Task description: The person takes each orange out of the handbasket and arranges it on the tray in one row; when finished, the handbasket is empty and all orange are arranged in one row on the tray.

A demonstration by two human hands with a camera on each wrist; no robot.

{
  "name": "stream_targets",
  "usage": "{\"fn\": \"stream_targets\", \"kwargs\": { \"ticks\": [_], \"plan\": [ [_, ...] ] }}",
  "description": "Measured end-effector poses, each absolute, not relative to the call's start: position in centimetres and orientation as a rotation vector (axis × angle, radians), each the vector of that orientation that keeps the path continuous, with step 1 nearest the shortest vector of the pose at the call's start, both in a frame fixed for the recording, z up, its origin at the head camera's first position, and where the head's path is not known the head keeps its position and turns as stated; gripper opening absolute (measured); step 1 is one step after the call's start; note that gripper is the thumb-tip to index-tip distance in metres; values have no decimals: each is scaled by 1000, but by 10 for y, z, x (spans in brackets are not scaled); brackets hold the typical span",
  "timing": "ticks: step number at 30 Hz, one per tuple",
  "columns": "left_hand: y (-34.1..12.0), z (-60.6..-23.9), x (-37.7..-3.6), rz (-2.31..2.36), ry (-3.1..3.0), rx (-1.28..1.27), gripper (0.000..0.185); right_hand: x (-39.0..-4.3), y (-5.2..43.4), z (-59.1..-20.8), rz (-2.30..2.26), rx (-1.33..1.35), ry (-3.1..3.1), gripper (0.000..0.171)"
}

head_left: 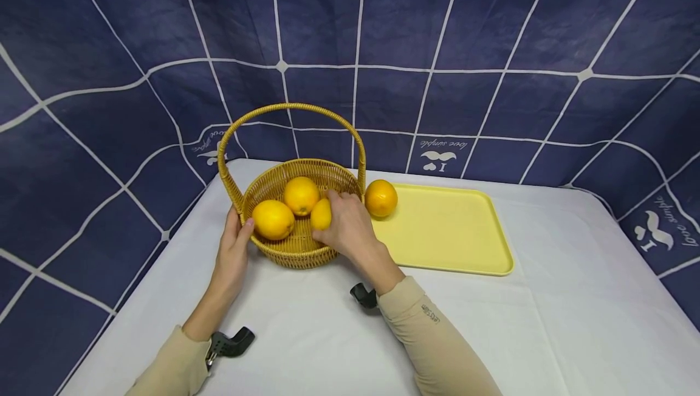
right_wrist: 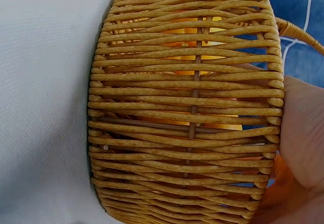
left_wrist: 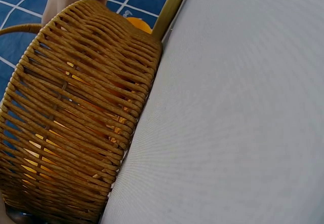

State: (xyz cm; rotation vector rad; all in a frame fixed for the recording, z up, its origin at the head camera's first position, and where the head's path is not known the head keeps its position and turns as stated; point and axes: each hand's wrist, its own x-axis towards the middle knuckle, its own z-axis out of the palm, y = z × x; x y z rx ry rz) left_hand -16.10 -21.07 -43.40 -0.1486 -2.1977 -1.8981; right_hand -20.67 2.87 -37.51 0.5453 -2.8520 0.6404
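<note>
A round wicker basket (head_left: 295, 259) with a tall arched handle stands on the white cloth. My left hand (head_left: 234, 256) grips its left side, thumb at the rim and fingers outside the wall. Reaching over the front right rim, my right hand (head_left: 350, 226) holds an orange (head_left: 321, 215) inside the basket, its fingers over the fruit. Two more oranges lie in there, one at the left (head_left: 273, 220) and one farther back (head_left: 301, 195). In the right wrist view the woven wall (right_wrist: 187, 102) hides most of the fruit.
A pale yellow tray (head_left: 448, 226) lies right of the basket. Another orange (head_left: 381, 198) sits at the tray's back left corner, close to the basket handle. Behind the table hangs a dark blue checked cloth (head_left: 394, 31).
</note>
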Motion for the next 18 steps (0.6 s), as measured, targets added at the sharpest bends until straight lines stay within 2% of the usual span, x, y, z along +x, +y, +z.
{"fn": "stream_targets", "kwargs": {
  "ticks": [18],
  "plan": [
    [-212,-436,-162,-1877,-2204,-161,60,-204,35,-359,849,569,-2776,72]
  ]
}}
